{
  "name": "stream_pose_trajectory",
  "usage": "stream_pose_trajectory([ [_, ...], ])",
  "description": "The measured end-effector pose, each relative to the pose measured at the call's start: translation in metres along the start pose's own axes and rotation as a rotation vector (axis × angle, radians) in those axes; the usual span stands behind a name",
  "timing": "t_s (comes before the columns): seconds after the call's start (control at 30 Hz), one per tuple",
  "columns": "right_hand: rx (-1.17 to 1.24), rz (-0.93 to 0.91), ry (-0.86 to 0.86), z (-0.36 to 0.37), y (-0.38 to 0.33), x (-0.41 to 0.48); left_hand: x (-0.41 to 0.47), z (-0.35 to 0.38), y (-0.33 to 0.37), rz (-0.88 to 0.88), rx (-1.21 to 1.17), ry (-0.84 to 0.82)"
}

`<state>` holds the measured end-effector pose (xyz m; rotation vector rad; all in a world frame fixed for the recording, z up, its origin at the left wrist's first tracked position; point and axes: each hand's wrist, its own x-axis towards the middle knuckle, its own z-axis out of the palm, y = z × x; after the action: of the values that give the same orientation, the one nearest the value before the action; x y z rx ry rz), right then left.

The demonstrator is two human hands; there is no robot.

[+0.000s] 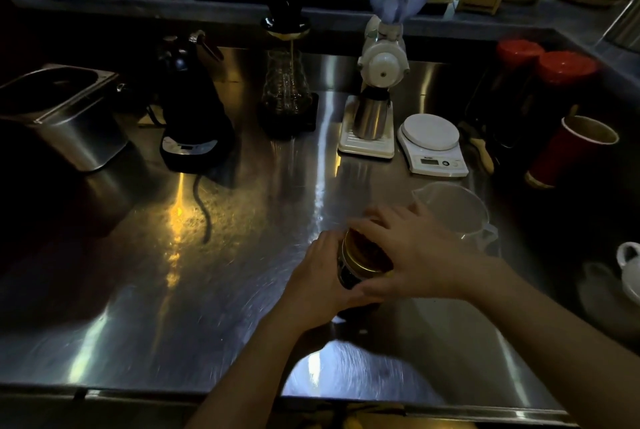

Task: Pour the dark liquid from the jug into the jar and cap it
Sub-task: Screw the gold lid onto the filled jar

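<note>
A glass jar with dark liquid stands on the steel counter near the front middle. My left hand wraps around the jar's side. My right hand lies over its gold metal lid, fingers curled around the rim. The lid sits on the jar's mouth, slightly tilted toward me. Just behind my right hand stands the clear plastic jug, upright and looking empty, its handle to the right.
At the back of the steel counter stand a black kettle on its base, a dripper over a glass server, a white grinder and a white scale. Right: red-lidded jars, red cup, white pot. Left: steel bin.
</note>
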<state>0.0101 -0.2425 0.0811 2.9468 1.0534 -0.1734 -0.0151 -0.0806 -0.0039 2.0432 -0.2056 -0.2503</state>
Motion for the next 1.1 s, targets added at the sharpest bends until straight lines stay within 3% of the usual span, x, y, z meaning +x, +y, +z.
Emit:
stream_pose_trajectory([
  [0.13,0.166,-0.099,-0.051,-0.008,0.009,-0.002,0.0,0.0,0.0,0.018,-0.023,0.027],
  [0.27,0.047,0.113,0.041,-0.009,0.004,0.0,0.001,-0.001,0.001,-0.015,-0.004,0.01],
  [0.43,0.152,-0.113,-0.073,-0.015,0.007,0.0,0.001,-0.001,0.0,0.002,0.003,0.003],
  [0.57,0.018,0.114,0.103,-0.02,-0.002,0.0,0.001,-0.002,0.001,-0.022,0.024,-0.029],
  [0.7,0.09,-0.074,-0.029,-0.019,0.0,-0.001,0.0,-0.002,0.001,-0.005,0.012,-0.002],
  [0.83,0.053,0.091,0.137,-0.023,-0.002,0.001,0.0,-0.003,0.002,-0.011,0.008,-0.023],
  [0.97,0.107,-0.061,-0.047,-0.017,0.002,-0.002,0.0,-0.002,0.001,-0.002,0.018,0.001],
  [1.1,0.003,0.074,0.068,-0.016,0.006,-0.001,0.0,-0.002,0.003,-0.014,0.004,0.0],
])
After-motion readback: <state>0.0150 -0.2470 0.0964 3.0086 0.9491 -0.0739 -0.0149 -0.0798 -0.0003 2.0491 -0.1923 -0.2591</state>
